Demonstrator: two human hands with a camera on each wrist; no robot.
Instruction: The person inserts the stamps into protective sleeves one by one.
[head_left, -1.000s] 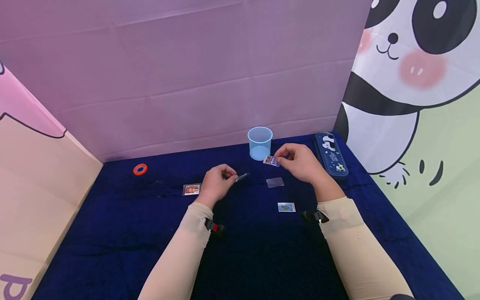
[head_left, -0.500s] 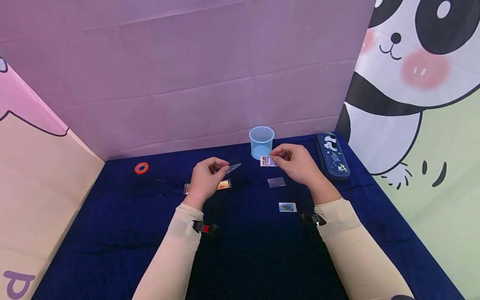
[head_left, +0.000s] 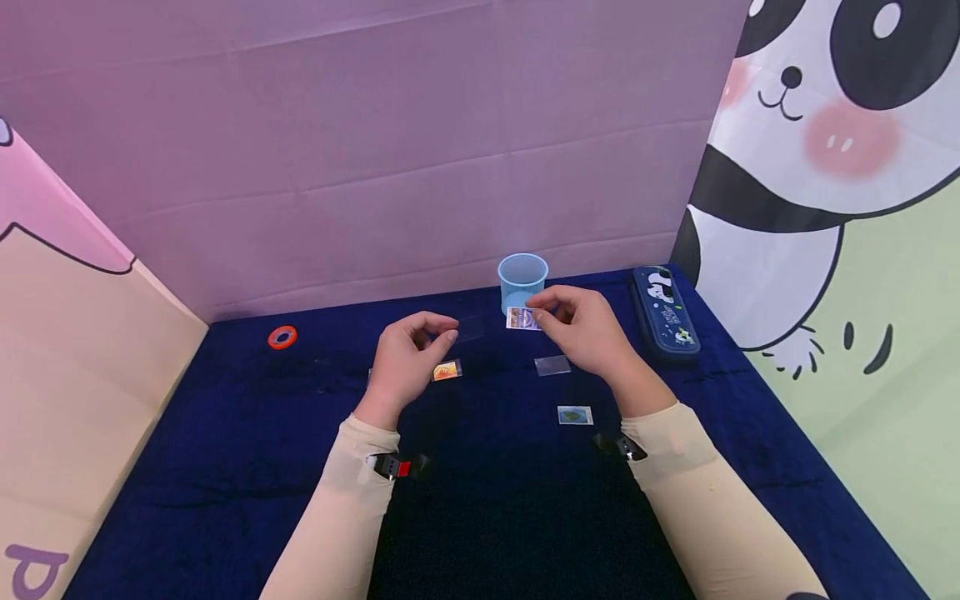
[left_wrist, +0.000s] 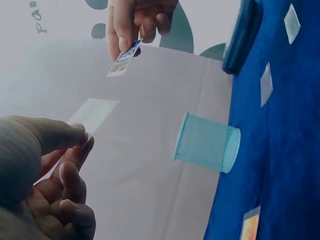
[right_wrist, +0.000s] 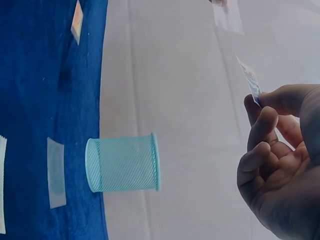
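My left hand (head_left: 408, 354) pinches a clear plastic sleeve (left_wrist: 95, 114) between thumb and forefinger, held up off the table. To its right, my right hand (head_left: 581, 325) pinches a small printed card (head_left: 521, 318) by its right edge, its picture side showing in the head view. A gap separates card and sleeve. Below the left hand lies an orange picture card (head_left: 447, 370) in a sleeve; another sleeved card is mostly hidden behind that hand. An unused clear sleeve (head_left: 552, 365) and a green-blue picture card (head_left: 575, 415) lie below the right hand.
A light blue mesh cup (head_left: 517, 271) stands at the back, just behind the right hand. Right of it lies a dark blue pencil case (head_left: 666, 312) with a panda. An orange tape ring (head_left: 282, 337) is at the far left on the blue cloth (head_left: 225, 467).
The left hand has moved left and up with the sleeve, uncovering the orange card. The right hand has brought its card left, turning it level and facing the head view.
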